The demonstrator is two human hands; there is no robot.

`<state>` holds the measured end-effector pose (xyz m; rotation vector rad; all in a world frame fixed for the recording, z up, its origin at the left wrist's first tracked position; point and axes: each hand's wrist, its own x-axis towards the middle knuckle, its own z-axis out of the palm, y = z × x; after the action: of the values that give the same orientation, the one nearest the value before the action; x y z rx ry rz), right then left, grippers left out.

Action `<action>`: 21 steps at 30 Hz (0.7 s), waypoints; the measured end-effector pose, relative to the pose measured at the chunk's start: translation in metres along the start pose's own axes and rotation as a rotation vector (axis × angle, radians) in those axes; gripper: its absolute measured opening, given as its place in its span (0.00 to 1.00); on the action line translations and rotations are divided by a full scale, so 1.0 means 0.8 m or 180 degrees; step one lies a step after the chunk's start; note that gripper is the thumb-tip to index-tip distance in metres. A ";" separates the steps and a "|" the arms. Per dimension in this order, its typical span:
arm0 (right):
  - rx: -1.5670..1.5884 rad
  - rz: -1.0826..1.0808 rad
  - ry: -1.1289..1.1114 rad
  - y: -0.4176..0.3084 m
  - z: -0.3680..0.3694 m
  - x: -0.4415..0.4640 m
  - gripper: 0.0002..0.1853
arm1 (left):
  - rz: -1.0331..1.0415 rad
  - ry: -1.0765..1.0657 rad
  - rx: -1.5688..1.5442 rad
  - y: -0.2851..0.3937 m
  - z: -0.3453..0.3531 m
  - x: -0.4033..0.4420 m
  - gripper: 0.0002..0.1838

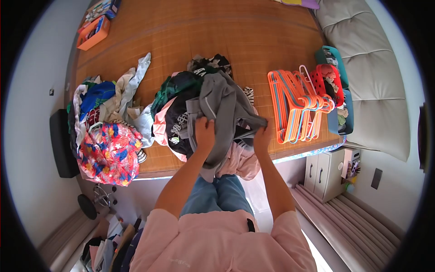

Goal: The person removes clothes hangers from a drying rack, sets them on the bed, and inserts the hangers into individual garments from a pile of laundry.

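A grey garment (218, 102) with a pale line along it lies on top of a mixed clothes pile (170, 106) at the near edge of the mat-covered bed. My left hand (205, 134) is closed on its cloth at the left side. At the right, my right hand (261, 138) grips a narrow end of the same garment, which is stretched out from the pile. Pink cloth (242, 161) hangs over the edge below my hands. Dark green, black and pink clothes show beneath the grey one, whose full shape is hidden by folds.
Several orange hangers (294, 109) lie to the right, beside a red basket (327, 84) and teal baskets (345, 111) holding clothes. On the left is another clothes heap with a red floral shirt (110, 152). An orange box (94, 33) stands far left.
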<state>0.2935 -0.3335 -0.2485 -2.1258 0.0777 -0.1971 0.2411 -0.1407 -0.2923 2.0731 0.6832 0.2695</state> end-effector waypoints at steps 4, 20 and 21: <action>-0.0792 -0.1003 -0.0838 -0.018 -0.050 0.015 0.09 | -0.0859 0.1225 -0.1058 0.047 -0.120 0.024 0.16; -0.1126 -0.2170 -0.1375 -0.075 0.093 0.012 0.24 | 0.0099 0.0837 0.1643 -0.081 -0.159 -0.008 0.22; -0.1173 -0.2456 -0.1320 -0.079 0.111 0.026 0.23 | 0.0947 0.0669 0.1314 -0.058 -0.157 -0.008 0.22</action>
<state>0.3278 -0.2285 -0.2395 -2.4202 -1.0275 -0.1938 0.1638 -0.0359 -0.2593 2.5711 0.5871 0.5597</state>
